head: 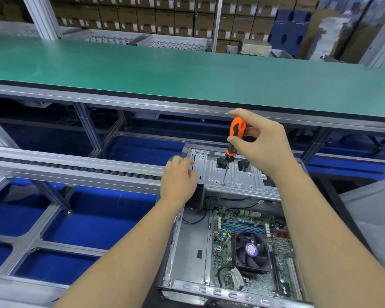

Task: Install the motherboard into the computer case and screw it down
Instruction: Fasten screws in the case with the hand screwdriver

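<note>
1. The motherboard (251, 247) already lies inside the case (187, 245), flat, with its fan (251, 250) on top. I judge the placing is done.
2. The left hand (178, 181) rests on the far left corner of the case; whether its fingers curl round the edge I cannot tell.
3. The right hand (261, 141) pinches the orange handle of the screwdriver (231, 150). Its tip stands on the metal bracket (238, 178) at the far end, not on the board.
4. Screws on the board are too small to see, so the screwing is probably still left.
5. The fan sticker and the labels on the far boxes (165, 21) are not readable.
</note>
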### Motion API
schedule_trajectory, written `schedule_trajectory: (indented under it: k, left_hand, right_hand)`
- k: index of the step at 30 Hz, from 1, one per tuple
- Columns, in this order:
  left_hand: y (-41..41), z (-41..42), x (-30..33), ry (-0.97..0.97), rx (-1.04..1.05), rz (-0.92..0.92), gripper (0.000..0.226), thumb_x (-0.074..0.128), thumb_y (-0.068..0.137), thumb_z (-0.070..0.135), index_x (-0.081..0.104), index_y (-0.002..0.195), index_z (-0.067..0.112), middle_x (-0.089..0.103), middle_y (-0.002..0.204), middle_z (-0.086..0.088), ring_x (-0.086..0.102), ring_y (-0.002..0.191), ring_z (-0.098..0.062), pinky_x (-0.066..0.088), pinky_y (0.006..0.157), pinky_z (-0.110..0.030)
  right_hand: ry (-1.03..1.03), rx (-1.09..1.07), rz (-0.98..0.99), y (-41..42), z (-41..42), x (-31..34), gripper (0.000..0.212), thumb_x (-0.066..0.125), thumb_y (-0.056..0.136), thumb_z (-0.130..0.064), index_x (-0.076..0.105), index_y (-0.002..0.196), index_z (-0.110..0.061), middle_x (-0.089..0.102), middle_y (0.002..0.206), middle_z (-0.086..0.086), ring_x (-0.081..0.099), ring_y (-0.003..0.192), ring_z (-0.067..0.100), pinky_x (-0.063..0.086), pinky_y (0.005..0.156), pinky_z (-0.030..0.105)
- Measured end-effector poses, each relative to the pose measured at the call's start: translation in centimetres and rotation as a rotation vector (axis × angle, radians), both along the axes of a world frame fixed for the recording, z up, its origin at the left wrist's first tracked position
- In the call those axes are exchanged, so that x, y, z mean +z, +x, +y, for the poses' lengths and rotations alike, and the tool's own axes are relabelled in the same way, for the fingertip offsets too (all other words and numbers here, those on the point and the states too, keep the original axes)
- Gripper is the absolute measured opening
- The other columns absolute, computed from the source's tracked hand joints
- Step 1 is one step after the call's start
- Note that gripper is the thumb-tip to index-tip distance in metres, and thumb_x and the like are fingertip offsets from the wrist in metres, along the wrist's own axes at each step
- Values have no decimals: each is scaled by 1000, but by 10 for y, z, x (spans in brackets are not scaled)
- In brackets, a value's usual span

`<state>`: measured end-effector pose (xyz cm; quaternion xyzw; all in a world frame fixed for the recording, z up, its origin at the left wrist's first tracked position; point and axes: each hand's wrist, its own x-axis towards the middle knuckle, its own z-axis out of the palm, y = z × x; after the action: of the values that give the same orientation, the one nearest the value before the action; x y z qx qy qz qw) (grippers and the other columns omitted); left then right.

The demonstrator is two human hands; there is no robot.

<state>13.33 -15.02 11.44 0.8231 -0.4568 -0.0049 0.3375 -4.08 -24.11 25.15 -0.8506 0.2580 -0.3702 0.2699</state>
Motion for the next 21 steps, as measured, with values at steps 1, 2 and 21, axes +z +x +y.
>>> schedule_trajectory:
  k: [1, 2, 21]
  left_hand:
    - [-1, 1, 2, -8, -74, -113, 32, 53, 95, 21, 64, 124, 21, 57, 118, 0, 51, 106, -21, 49, 88, -38]
    - [-4, 1, 4, -7, -172, -221, 33, 55, 93, 26, 65, 124, 22, 59, 117, 2, 51, 107, -21, 47, 89, -39]
    - [-26, -36, 0, 131, -451, 202, 24, 65, 95, 31, 77, 88, 12, 73, 98, 5, 65, 89, -14, 55, 84, -37]
  right_hand:
    - [15, 13, -8, -1, 0, 0, 51, 75, 88, -9, 63, 133, -31, 68, 102, -2, 70, 97, 19, 56, 92, 23]
    - [21, 21, -16, -1, -1, 0, 51, 74, 88, -6, 63, 132, -31, 69, 103, -2, 71, 96, 18, 55, 89, 18]
    - [-18, 4, 5, 4, -8, 1, 51, 79, 86, -14, 65, 134, -27, 66, 101, 6, 65, 92, 27, 55, 91, 45]
